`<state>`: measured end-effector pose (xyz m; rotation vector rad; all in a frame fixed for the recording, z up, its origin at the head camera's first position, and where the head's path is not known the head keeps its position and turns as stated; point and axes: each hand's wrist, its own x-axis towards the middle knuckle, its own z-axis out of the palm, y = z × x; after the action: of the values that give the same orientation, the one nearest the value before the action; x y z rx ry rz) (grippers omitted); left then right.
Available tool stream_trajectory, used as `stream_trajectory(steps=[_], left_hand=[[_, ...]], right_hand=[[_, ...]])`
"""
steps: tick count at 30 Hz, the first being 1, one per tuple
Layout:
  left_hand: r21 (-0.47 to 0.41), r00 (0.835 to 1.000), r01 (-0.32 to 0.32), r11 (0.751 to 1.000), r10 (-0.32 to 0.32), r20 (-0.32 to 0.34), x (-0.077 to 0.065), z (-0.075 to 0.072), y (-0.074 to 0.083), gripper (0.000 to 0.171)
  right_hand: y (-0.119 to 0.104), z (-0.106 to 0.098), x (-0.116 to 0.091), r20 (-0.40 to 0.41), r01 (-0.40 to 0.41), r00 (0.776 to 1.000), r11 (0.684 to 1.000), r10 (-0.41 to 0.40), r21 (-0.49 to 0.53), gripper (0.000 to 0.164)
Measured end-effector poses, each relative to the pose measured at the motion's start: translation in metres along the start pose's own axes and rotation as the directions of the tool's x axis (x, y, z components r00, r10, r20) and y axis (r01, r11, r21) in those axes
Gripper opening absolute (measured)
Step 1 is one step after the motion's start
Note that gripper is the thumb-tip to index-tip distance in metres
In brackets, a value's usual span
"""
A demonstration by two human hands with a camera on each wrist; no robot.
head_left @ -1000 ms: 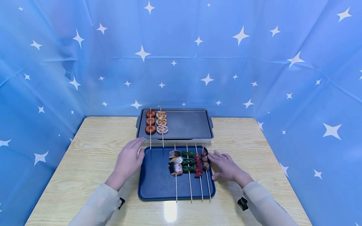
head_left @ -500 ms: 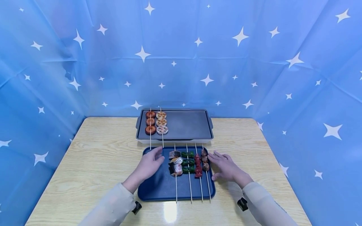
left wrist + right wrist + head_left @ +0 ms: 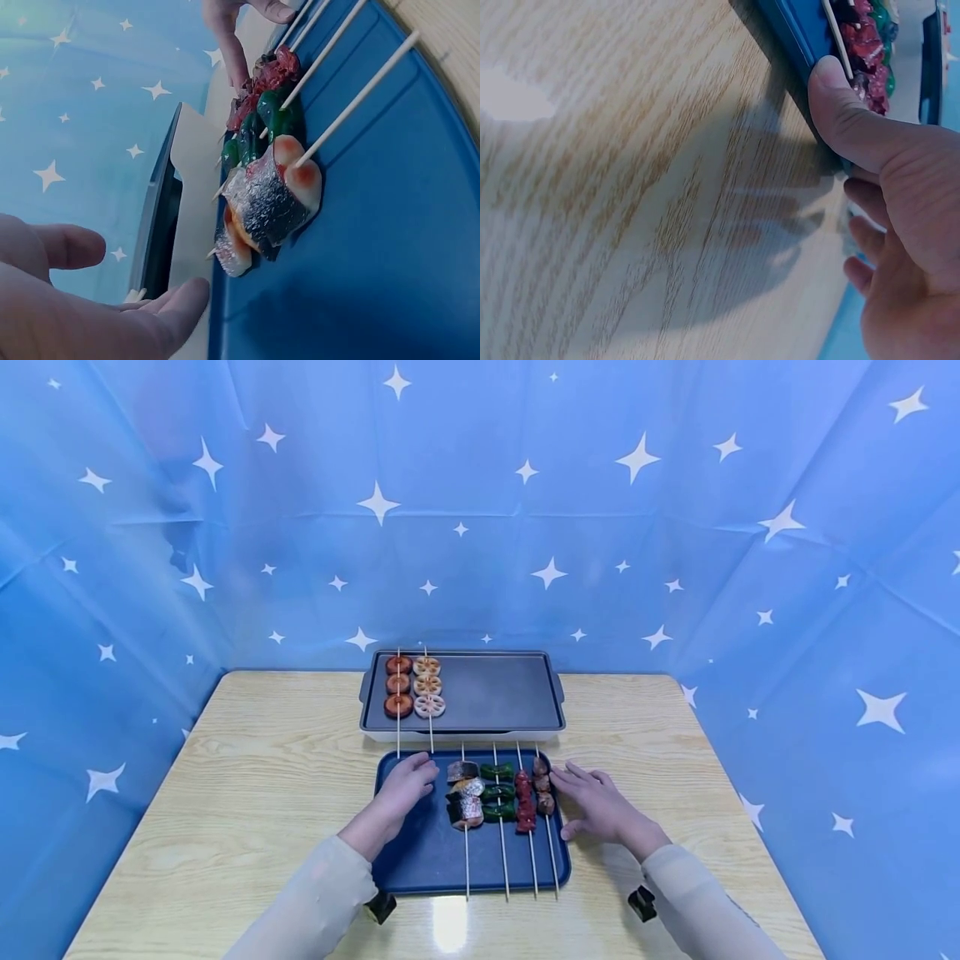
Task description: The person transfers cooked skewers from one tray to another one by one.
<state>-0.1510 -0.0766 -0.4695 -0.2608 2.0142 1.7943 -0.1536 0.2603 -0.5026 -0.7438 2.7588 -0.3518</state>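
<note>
My left hand (image 3: 401, 793) hovers over the upper left of a dark blue tray (image 3: 420, 872), holding nothing. Its thumb and fingers stand apart in the left wrist view, pointing toward a skewer of fish chunks (image 3: 270, 199). Beside the fish skewer lie a green pepper skewer (image 3: 498, 793), a red meat skewer (image 3: 526, 802) and a brown meat skewer (image 3: 544, 787). My right hand (image 3: 600, 806) rests against the tray's right edge. Its thumb touches the rim in the right wrist view, while the other fingers extend along the outer side.
Behind the tray stands a grey griddle (image 3: 498, 693). On its left side are a lotus root skewer (image 3: 428, 685) and a skewer of reddish-brown round slices (image 3: 398, 683), their sticks reaching past the front edge. A starry blue curtain (image 3: 480, 510) hangs behind the wooden table (image 3: 247, 777).
My left hand has moved right, from outside the tray's left edge to above its left part. My right hand and the skewers have stayed in place.
</note>
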Motion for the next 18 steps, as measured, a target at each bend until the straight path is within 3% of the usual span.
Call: stream_trajectory(steps=[2, 9, 18], left_hand=[[-0.045, 1.0, 0.0, 0.999, 0.001, 0.007, 0.004, 0.002, -0.001, 0.059], [-0.069, 0.998, 0.005, 0.998, -0.01, -0.069, 0.018, 0.01, -0.001, 0.056], [-0.281, 0.998, 0.002, 0.96, -0.022, -0.066, 0.03, 0.015, 0.001, 0.047]], right_hand=[[-0.001, -0.001, 0.0, 0.004, -0.002, 1.0, 1.0, 0.002, -0.005, 0.094], [-0.003, -0.002, 0.0, 0.007, 0.0, 1.0, 1.0, 0.0, 0.003, 0.093], [-0.004, -0.004, 0.0, 0.01, -0.006, 1.0, 1.0, 0.006, -0.017, 0.093]])
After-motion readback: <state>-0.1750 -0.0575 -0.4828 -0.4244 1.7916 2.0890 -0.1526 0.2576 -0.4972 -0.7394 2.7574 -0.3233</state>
